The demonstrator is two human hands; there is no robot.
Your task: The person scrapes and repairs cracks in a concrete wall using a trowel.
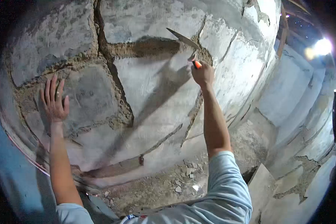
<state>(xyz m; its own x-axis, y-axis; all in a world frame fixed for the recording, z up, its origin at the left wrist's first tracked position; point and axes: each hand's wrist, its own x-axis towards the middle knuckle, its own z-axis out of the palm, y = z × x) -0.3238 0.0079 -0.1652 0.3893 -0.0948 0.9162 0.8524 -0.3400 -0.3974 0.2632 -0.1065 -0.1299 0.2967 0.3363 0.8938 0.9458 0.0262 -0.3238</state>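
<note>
My right hand (pixel 204 74) is wrapped round the orange and black handle of a trowel (pixel 183 38). Its pointed metal blade reaches up and left, close over a rough gap in the cracked plaster wall (pixel 153 82). With fingers stretched out, my left hand (pixel 56 100) lies flat against the wall at the left, beside a grey bare patch (pixel 89 95). A deep crack (pixel 110 65) runs down between my two hands. From it a brown, chipped-out groove (pixel 145 47) leads right toward the trowel.
Broken plaster pieces (pixel 188 171) and dust lie on the floor below the wall. A bright lamp (pixel 322 47) shines at the upper right. Another cracked wall (pixel 287 93) stands on the right, with a leaning slab (pixel 261 186) near its foot. A blue surface (pixel 11 168) borders the left side.
</note>
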